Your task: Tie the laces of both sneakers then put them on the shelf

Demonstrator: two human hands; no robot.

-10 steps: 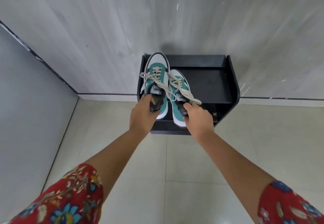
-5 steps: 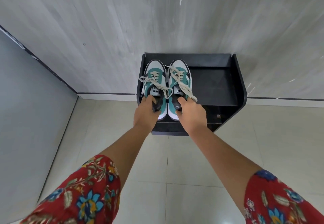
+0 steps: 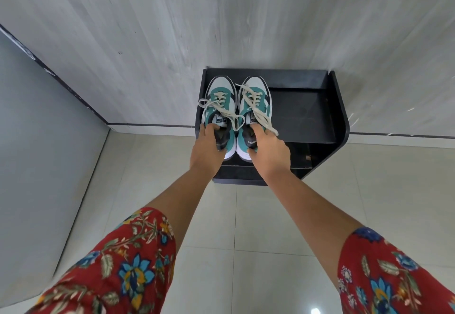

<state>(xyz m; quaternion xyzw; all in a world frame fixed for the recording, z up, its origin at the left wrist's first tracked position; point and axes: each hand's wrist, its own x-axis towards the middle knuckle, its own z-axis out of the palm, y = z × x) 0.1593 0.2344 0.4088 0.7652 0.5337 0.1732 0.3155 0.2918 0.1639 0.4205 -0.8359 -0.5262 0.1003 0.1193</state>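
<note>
Two teal, white and black sneakers stand side by side, toes toward the wall, on the left part of the black shelf's top board [image 3: 302, 114]. The left sneaker [image 3: 219, 97] has its cream laces tied in a loose bow, and the right sneaker [image 3: 256, 97] also has cream laces lying across its tongue. My left hand [image 3: 208, 152] grips the heel collar of the left sneaker, fingers inside the opening. My right hand [image 3: 267, 150] grips the heel of the right sneaker the same way. Both heels hang slightly over the shelf's front edge.
The black shelf stands against a grey wood-grain wall [image 3: 221, 18], with a lower tier [image 3: 302, 158] showing under the top board. A blue-grey wall [image 3: 37, 141] rises on the left. Pale floor tiles [image 3: 270, 227] lie in front. My red floral sleeves fill the bottom corners.
Both sneakers came down from the air onto the shelf's top board, and the right one straightened to lie parallel with the left. My hands kept hold of the heels.
</note>
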